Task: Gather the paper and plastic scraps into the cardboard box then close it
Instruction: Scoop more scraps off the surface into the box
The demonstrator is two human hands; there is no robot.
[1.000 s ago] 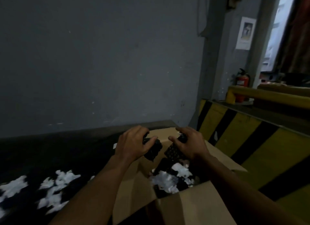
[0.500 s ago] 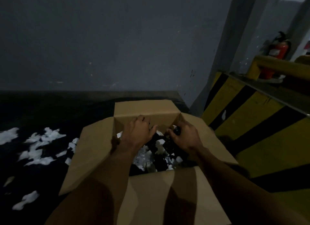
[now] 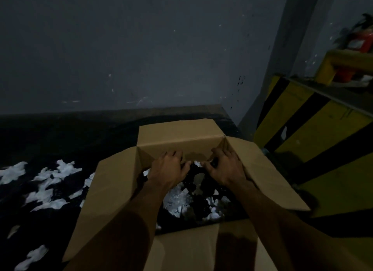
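An open cardboard box stands on the dark floor with all its flaps spread outward. Inside lie white paper scraps mixed with black plastic scraps. Both my hands reach down into the box near its far wall. My left hand hovers over the pile with loosely curled fingers and nothing visible in them. My right hand pinches a small dark scrap between thumb and fingers. More white scraps lie scattered on the floor left of the box.
A grey wall rises just behind the box. On the right runs a yellow and black striped barrier, with a red fire extinguisher behind a yellow rail. My forearms cross the box's near flap.
Both hands carried black scraps from above the box down into it. The left hand's scraps are gone from view. The view tilted downward, showing the whole box.
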